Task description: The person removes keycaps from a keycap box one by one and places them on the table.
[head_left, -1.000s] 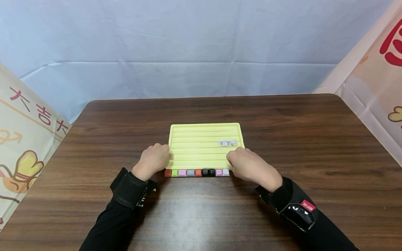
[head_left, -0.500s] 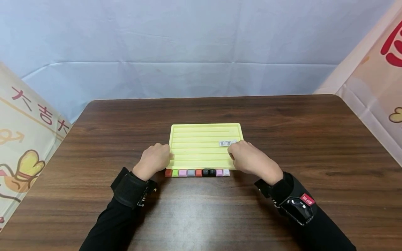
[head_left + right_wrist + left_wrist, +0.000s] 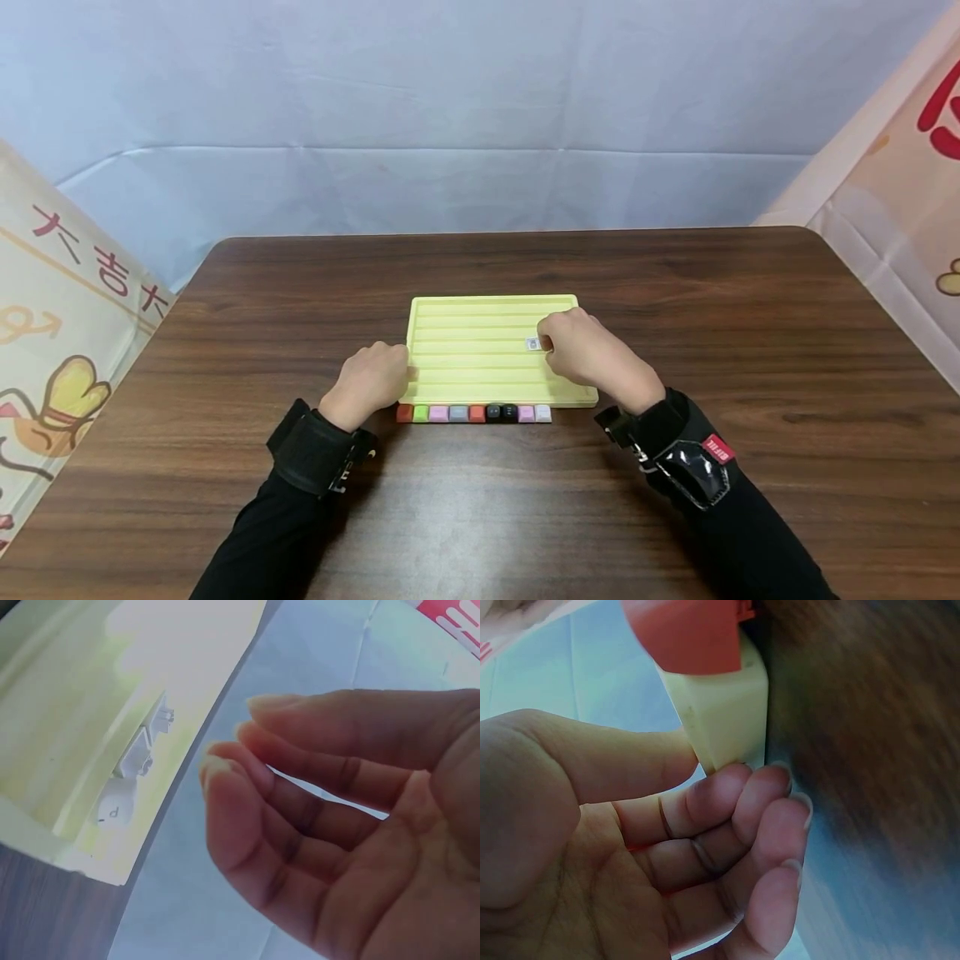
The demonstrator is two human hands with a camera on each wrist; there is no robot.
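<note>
Left hand: our left hand [image 3: 372, 375] pinches the left edge of the yellow ridged tray [image 3: 468, 347] with thumb and fingers.
Right hand: our right hand [image 3: 588, 350] is over the tray's right side; thumb and fingertips are a little apart, and we see nothing between them.
White keycaps: we see three white keycaps [image 3: 116, 804] in a line on the tray; one shows a letter, two show stems.
Coloured keycaps: we have a row of coloured keycaps [image 3: 477, 413] along the tray's near edge.
Good way: we should hold the tray steady and pinch one cap softly by its sides.
Watch out: we could bump the cap beside it.
</note>
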